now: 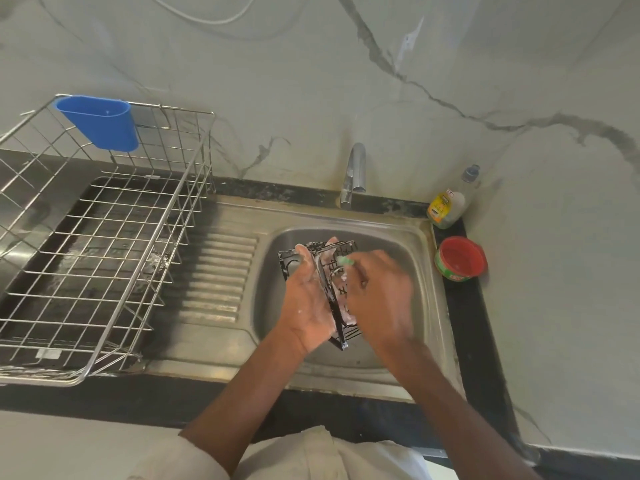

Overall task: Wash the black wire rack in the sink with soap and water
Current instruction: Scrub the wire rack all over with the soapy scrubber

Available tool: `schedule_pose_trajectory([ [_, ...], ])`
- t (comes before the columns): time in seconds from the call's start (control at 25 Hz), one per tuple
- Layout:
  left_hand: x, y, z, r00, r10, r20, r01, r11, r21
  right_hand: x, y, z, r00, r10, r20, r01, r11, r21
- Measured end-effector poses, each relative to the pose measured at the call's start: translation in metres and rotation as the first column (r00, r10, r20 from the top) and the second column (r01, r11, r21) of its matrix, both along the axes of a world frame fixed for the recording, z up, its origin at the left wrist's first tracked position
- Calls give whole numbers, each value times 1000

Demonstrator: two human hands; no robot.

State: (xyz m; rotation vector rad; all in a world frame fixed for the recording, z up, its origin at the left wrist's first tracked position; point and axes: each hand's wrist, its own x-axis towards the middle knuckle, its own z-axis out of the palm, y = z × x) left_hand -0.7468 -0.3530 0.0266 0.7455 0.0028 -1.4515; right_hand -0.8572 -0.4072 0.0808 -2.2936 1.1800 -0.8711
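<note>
Both forearms reach over the sink [420,237], where the left hand [306,299] has its grip round the soapy black wire rack [334,306], held tilted above the basin. Blurred, the right hand [379,289] pinches a green scrubber [346,260] against the wires. Scrubbing is underway; rinsing under the tap [355,174] likely comes next.

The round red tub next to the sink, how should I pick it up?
Come from above and grip the red tub around its green side wall, fingers and thumb on opposite sides. It stands upright and open-topped on the counter, so keep it level. The wall lies just behind it.
</note>
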Motion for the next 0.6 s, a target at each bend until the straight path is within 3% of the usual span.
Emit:
schedule_pose_trajectory([
  [0.08, -6, 1, 0, 999, -25, 40, 24, 999, 33, 8, 4, 2, 994, 103, -24, -103, 994, -23],
  [0.2, -13, 1, -1, 994, -39, 105, 30, 996, 88, 28, -6, 6, 999, 24, 31, -27, 997, 68],
  [0.28, -5, 0, 0, 998, 19, 55, -21, 999, 47, 21, 2, 3, 997, 50, 54, -54, 996, 72],
  [0.44, 6, -3, -6, 996, 84, 19, -84, 996, 7, -9, 33, -7, 984, 171, -45, -171, 985, 9],
  [0.6, -8, -4, -6, 993, 21, 116, -27, 998, 53, 23, -20, 9, 998, -21, -52, 25, 997, 80],
])
